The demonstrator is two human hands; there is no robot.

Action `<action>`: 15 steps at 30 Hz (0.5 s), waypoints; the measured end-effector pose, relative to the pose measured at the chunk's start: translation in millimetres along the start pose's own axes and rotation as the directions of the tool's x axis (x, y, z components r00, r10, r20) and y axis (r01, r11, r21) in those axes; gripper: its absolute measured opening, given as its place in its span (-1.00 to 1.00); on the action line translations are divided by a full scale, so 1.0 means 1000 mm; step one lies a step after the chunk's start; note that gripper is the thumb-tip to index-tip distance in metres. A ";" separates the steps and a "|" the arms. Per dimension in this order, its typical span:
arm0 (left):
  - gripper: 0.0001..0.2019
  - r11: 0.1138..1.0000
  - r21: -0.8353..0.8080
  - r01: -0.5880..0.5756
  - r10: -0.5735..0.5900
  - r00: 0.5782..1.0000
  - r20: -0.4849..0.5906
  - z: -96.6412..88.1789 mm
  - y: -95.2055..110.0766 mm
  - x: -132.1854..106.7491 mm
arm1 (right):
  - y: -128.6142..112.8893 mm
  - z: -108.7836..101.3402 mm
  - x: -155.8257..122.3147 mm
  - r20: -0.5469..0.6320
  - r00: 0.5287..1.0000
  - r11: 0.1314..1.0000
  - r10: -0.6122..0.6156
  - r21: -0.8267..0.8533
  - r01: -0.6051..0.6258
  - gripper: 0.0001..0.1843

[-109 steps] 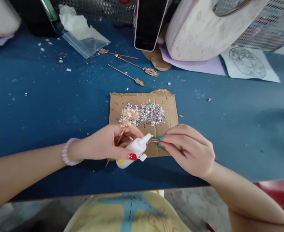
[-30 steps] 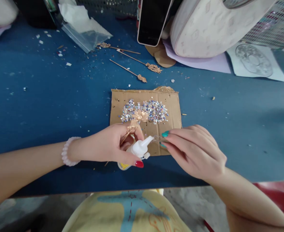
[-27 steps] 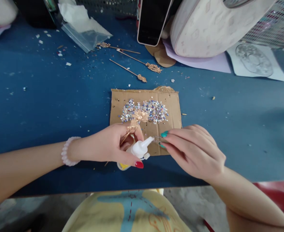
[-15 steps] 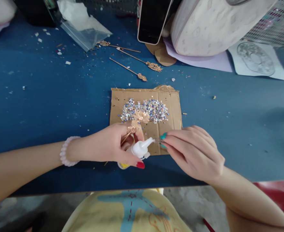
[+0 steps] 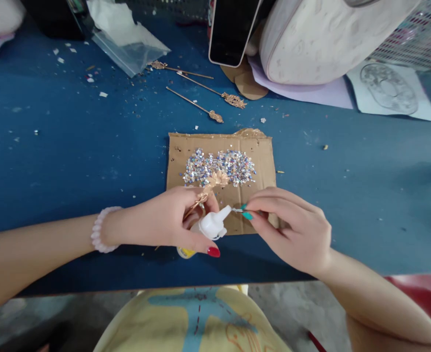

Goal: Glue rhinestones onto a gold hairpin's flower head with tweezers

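Note:
My left hand [image 5: 186, 215] is closed around a white-topped glue bottle [image 5: 212, 226], whose nozzle points up to the right. The same hand also holds a gold hairpin [image 5: 217, 179] with a flower-shaped head, which sticks out above the fingers. My right hand [image 5: 292, 225] pinches thin metal tweezers [image 5: 240, 210], their tips at the glue nozzle. Whether the tips carry anything is too small to tell. Behind both hands, a heap of glittering blue, white and pinkish chips [image 5: 218, 164] lies on a piece of cardboard [image 5: 262, 171].
Several gold hairpins [image 5: 233, 100] lie beyond the cardboard. Further back are a clear plastic bag [image 5: 130, 54], a phone [image 5: 233, 34], a pale rounded bag [image 5: 318, 44], and a printed sheet [image 5: 391, 88]. Small scraps dot the blue table [image 5: 72, 161]; its front edge is close to my body.
My right hand has shifted slightly left and turned, bringing the tweezers level at the nozzle. The flower head of the hairpin has tilted a little to the right.

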State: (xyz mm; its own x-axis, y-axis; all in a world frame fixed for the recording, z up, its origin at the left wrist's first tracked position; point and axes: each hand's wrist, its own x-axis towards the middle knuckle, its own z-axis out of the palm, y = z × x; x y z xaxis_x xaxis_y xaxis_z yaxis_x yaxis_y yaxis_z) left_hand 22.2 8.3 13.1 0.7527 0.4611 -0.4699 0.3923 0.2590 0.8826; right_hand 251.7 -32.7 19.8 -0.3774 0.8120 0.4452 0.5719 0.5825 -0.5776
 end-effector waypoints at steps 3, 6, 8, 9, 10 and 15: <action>-0.60 1.000 0.015 -0.014 0.014 0.999 0.041 -0.001 0.002 -0.001 | 0.001 -0.001 0.002 0.012 1.000 1.000 -0.003 0.011 0.003 -0.86; -0.71 0.996 -0.011 -0.092 0.092 0.993 0.072 -0.003 -0.002 -0.001 | 0.002 -0.002 0.002 0.003 1.000 1.000 -0.015 -0.009 0.015 -0.85; -0.78 0.990 -0.053 -0.134 0.137 0.988 0.073 -0.004 -0.006 -0.002 | 0.002 -0.003 0.002 -0.005 1.000 0.999 -0.028 -0.026 0.027 -0.86; -0.79 0.987 -0.068 -0.144 0.148 0.986 0.070 -0.004 -0.007 -0.001 | 0.003 -0.004 0.001 -0.006 0.999 0.999 -0.036 -0.031 0.036 -0.86; -0.80 0.986 -0.075 -0.148 0.153 0.986 0.065 -0.005 -0.008 -0.001 | 0.003 -0.004 0.001 -0.006 0.999 0.998 -0.050 -0.033 0.050 -0.87; -0.79 0.990 0.002 -0.142 0.142 0.990 0.018 -0.005 -0.008 0.000 | 0.005 -0.006 0.001 -0.013 0.990 0.989 -0.137 -0.065 0.136 -0.91</action>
State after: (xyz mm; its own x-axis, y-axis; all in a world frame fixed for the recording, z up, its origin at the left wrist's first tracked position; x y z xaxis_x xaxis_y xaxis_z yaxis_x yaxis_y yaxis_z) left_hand 16.7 10.4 5.7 0.8101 0.4783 -0.3392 0.2820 0.1894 0.9405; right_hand 258.7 -28.6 21.6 -0.4430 0.7238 0.5290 0.5614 0.6840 -0.4658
